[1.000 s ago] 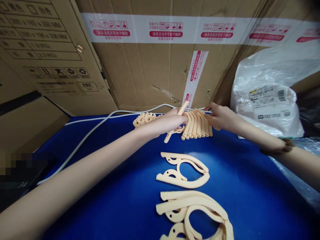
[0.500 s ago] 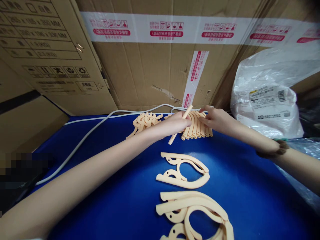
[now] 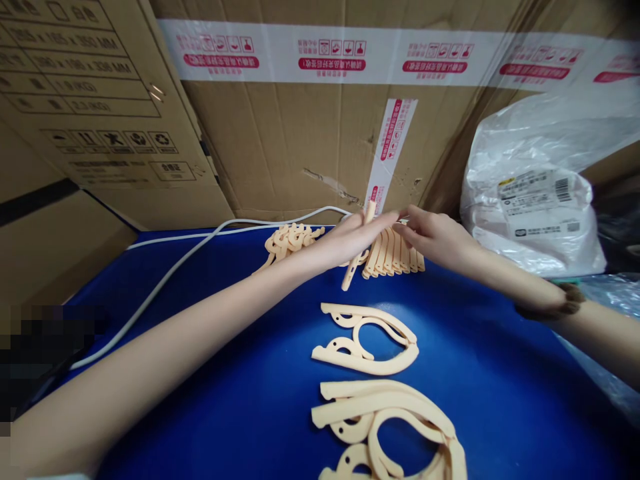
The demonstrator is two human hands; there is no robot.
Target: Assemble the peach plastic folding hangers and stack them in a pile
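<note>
My left hand is closed around a cream plastic hanger arm, which stands slanted and sticks out above and below the hand. My right hand meets the left fingertips over the row of hanger arms; its thumb and fingers are bent together, and what they hold, if anything, is hidden. Left of that row lies a pile of small curved hanger hooks, partly behind my left forearm. Nearer to me lie a folded hanger and a stack of folded hangers, cut off by the lower edge.
Everything lies on a blue table surface. A white cable runs along its back and left side. Large cardboard boxes wall off the back and left. At the right sits a clear plastic bag with a label.
My right hand has moved slightly left, and my left fingers have stretched right to meet it. The hanger arm in my left hand has tilted more upright.
</note>
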